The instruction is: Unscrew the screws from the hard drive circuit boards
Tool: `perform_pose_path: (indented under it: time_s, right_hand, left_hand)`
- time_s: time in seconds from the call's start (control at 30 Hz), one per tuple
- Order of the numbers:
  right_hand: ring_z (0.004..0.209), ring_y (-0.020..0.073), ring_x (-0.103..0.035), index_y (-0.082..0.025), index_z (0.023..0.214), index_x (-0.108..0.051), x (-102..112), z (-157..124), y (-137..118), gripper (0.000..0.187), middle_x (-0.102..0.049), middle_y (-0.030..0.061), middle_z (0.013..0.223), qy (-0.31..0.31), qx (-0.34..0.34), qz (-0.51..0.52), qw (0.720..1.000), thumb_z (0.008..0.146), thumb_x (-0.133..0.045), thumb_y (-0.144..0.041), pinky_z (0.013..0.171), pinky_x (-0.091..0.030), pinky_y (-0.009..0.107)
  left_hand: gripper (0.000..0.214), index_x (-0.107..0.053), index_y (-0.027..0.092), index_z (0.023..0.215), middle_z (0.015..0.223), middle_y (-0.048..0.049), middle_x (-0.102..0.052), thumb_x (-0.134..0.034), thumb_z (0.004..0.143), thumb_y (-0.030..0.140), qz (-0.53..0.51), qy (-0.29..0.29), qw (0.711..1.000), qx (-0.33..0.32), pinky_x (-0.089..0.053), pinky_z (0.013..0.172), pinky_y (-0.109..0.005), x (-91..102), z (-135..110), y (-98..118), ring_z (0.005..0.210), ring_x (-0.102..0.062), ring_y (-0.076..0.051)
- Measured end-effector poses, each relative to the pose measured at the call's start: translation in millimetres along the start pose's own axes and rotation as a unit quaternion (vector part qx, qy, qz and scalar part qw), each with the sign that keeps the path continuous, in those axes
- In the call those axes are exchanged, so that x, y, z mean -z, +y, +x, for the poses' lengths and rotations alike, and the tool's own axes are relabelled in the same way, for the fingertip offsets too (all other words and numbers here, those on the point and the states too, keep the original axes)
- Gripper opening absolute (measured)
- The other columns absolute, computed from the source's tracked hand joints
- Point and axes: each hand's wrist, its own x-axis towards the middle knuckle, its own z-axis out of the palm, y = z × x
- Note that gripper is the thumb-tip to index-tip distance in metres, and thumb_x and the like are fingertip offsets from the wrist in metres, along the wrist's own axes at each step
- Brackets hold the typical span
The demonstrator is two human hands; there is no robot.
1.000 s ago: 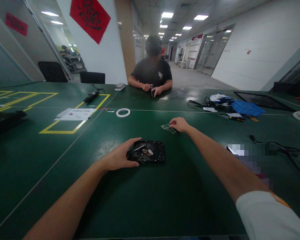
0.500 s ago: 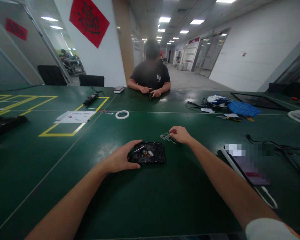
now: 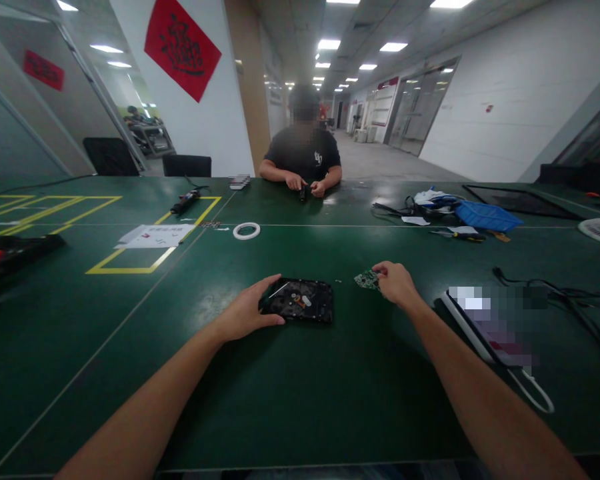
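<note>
My left hand (image 3: 253,310) grips the left end of a black, opened device housing (image 3: 305,301), thumb along the near side and fingers along the far side. Inside the housing show a small orange-brown part and a whitish oval part. To the right, my right hand (image 3: 394,281) pinches the edge of a green circuit board (image 3: 367,279), held apart from the housing. Its fingertips cover the board's right end. A tiny pale piece (image 3: 338,281) lies on the table between the housing and the board.
Across the green table sits a person (image 3: 303,157) handling a small dark object. A white ring (image 3: 246,231) and paper sheets (image 3: 155,235) lie left of centre. On the right are a tablet-like device (image 3: 490,327) with a white cable, a screwdriver (image 3: 463,236) and a blue tray (image 3: 487,216).
My right hand has moved right with the circuit board, away from the housing. The tiny pale piece now shows on the table. My left hand keeps its hold on the housing.
</note>
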Motion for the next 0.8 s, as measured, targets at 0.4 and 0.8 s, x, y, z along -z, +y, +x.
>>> perform_pose_path:
  time_s: [0.4,0.8]
  right_hand:
    - [0.100,0.0192,-0.069,-0.017,0.123,-0.067,19,-19,-13,0.032,-0.072,0.0096,0.113,0.049,0.065,0.112,0.990,0.091,-0.060,-0.015,0.093,-0.053,0.034]
    - [0.098,0.0241,-0.068,-0.019,0.119,-0.069,24,-34,-21,0.027,-0.072,0.0088,0.108,0.012,0.137,-0.032,0.990,0.094,-0.061,-0.023,0.089,-0.052,0.040]
  left_hand:
    - [0.072,-0.047,0.031,0.150,0.137,-0.0028,-0.066,-0.075,0.084,0.041,0.022,0.039,0.998,0.054,-0.050,0.100,-0.040,-6.1,4,-4,0.119,-0.066,-0.029]
    - [0.024,-0.069,0.025,0.114,0.110,-0.0039,-0.076,-0.061,0.094,0.034,0.054,0.203,0.970,0.121,-0.050,0.089,-0.034,-12.7,6,-9,0.102,-0.071,-0.025]
